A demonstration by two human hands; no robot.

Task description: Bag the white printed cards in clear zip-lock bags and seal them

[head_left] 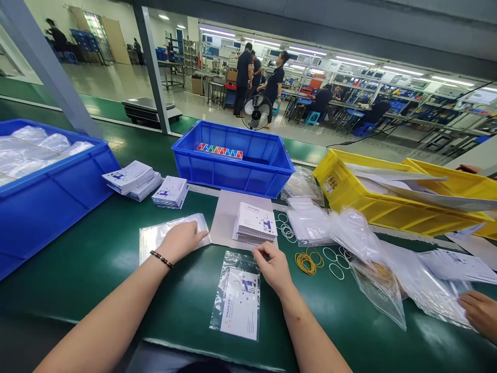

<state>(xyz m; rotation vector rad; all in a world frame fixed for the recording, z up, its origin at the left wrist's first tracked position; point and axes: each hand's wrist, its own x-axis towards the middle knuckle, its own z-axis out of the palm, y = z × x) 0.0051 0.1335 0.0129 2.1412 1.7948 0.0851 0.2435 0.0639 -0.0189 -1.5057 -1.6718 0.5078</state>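
Across the green table [190,300], rested the loosely curled left hand [180,241] on a pile of clear bags [153,234], could not tell if gripping any, and pinched with the right hand [274,267] the top corner of a single bag [235,297] lying flat, with a booklet [239,313] inside. Seemed at the bagging step, and probably called next for straightening or closing the bag's mouth before reaching for the stacked booklets [254,225] just beyond.

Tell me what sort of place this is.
Likely a factory workshop: a blue bin stands beyond a bagged leaflet, and rows of workstations run across the background.
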